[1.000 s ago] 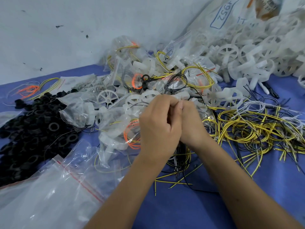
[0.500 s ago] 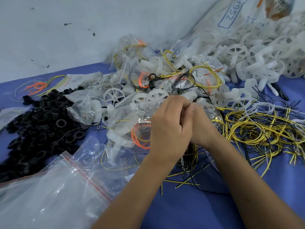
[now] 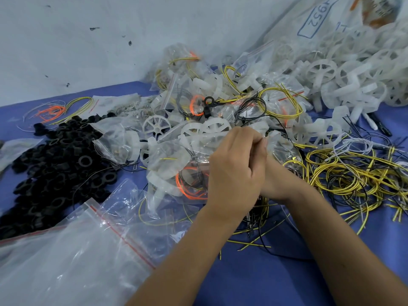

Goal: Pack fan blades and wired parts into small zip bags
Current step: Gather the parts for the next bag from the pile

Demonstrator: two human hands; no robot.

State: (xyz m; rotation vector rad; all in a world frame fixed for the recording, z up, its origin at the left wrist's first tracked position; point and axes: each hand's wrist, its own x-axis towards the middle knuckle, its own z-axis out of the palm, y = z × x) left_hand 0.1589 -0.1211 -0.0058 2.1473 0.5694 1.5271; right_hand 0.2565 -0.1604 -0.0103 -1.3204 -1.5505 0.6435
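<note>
My left hand (image 3: 234,173) and my right hand (image 3: 276,182) are pressed together over the middle of the table, fingers curled. The left hand covers most of the right. A bundle of black and yellow wires (image 3: 257,212) hangs from between them; whether a bag surrounds it is hidden. Beyond my fingertips lies a heap of filled small zip bags (image 3: 176,155) holding white fan blades and orange wire. Loose white fan blades (image 3: 326,71) pile up at the back right. A tangle of yellow-black wires (image 3: 344,173) lies to the right.
A heap of black rings (image 3: 55,160) covers the left of the blue table (image 3: 254,272). Empty zip bags with red seal lines (image 3: 88,250) lie at the front left. A large sack marked 1952 (image 3: 318,18) leans on the wall behind.
My hands stay clasped together on the wire bundle and have hardly moved over the pile. Only my head has shifted a little.
</note>
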